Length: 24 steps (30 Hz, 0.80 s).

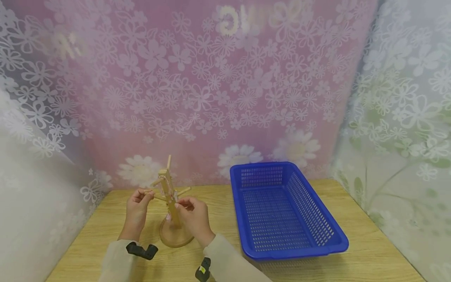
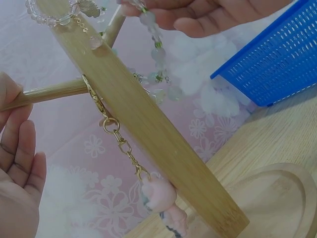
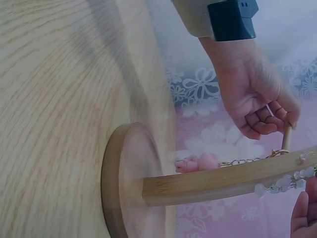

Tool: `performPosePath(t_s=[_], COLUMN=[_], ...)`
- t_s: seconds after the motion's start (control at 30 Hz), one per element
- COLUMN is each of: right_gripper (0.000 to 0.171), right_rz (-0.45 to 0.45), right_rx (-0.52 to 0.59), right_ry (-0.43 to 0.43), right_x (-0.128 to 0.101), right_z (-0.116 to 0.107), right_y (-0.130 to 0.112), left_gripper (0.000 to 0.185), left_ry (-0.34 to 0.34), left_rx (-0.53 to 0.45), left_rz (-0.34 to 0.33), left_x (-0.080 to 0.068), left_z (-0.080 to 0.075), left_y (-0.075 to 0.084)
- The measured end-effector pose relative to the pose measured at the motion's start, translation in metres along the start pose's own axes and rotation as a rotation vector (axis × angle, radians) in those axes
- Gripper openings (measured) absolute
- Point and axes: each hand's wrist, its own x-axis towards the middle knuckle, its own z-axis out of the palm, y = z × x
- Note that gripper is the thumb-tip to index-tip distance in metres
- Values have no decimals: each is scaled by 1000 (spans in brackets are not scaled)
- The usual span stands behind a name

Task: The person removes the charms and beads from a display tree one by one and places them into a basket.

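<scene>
A wooden jewelry stand (image 1: 170, 211) with a round base (image 3: 130, 173) and side pegs stands upright on the table. My left hand (image 1: 138, 211) pinches the end of a peg (image 2: 54, 93) between thumb and fingers. From that peg hangs a keychain (image 2: 157, 194) with a gold clasp, a chain and a pink charm. On the stand's other side, my right hand (image 1: 194, 217) pinches a pale green and clear beaded bracelet (image 2: 157, 52) at its upper end. A pinkish beaded bracelet (image 2: 64, 20) with a small charm hangs higher on the stand.
A blue perforated plastic basket (image 1: 237, 211) sits to the right of the stand on the wood-grain table (image 1: 366, 235). Behind is a pink curtain (image 1: 211, 117) printed with flowers. Black camera mounts (image 1: 141, 250) are strapped on both wrists.
</scene>
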Motion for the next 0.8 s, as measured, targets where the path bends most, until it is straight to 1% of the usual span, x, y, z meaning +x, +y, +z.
performPosePath(t_s=[0.2,0.43,0.67,0.8], right_gripper=[8,9,8,10], right_rz=[23,3,28,16], right_rx=[22,20,44,43], right_ry=[18,52,71,99], right_x=[3,6,7,8], right_z=[0,0,0,-2], right_y=[-5,-10,-16,-19], left_gripper=[29,28,27,25], left_ry=[-15,-17,-16,-15], left_rx=[-5,-23,-20,-21], left_rz=[-10,-2,7,14], left_x=[0,0,0,-2], left_z=[-1,0,0,1], left_y=[0,1,-1,1])
